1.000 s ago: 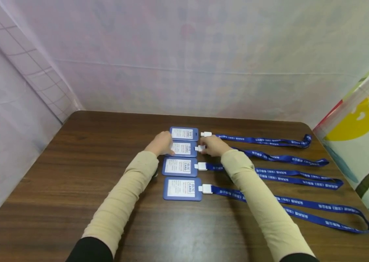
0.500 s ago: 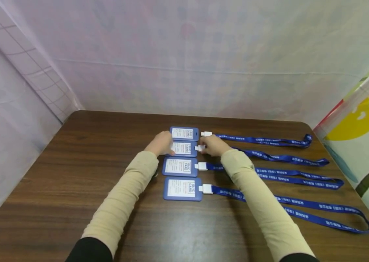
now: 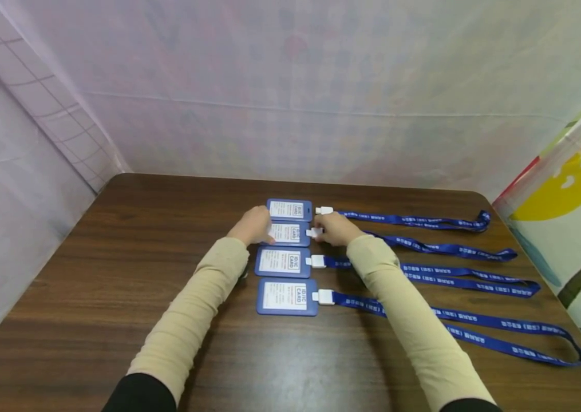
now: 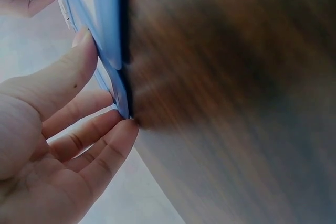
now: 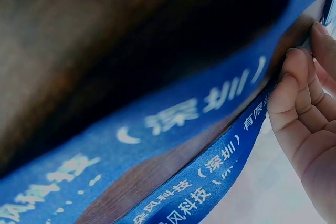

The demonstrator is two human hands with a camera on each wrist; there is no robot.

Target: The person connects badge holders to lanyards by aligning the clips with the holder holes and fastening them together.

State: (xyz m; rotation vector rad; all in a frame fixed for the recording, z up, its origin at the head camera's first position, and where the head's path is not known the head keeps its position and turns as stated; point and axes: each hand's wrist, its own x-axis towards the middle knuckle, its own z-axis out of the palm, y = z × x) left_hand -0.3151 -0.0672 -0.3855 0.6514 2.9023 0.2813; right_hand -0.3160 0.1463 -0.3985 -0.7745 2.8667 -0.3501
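Note:
Blue ID card holders with white cards lie in a column on the brown table (image 3: 166, 257). My left hand (image 3: 252, 225) holds the left end of the second card holder from the back (image 3: 290, 233); in the left wrist view its thumb and fingertips touch the blue edges (image 4: 113, 30). My right hand (image 3: 340, 229) pinches the white clip (image 3: 314, 233) at that holder's right end, partly covering it. The clip's blue lanyard (image 3: 445, 248) runs off to the right. At the back, another card holder (image 3: 290, 210) lies just apart from its white clip (image 3: 324, 210).
Nearer me are a third card holder (image 3: 282, 261) and the nearest card holder (image 3: 287, 296), both joined to clips. Their lanyards pass under my right forearm, the closest lanyard (image 3: 527, 327) looping near the table's right edge. A pale curtain (image 3: 290, 114) hangs behind the table.

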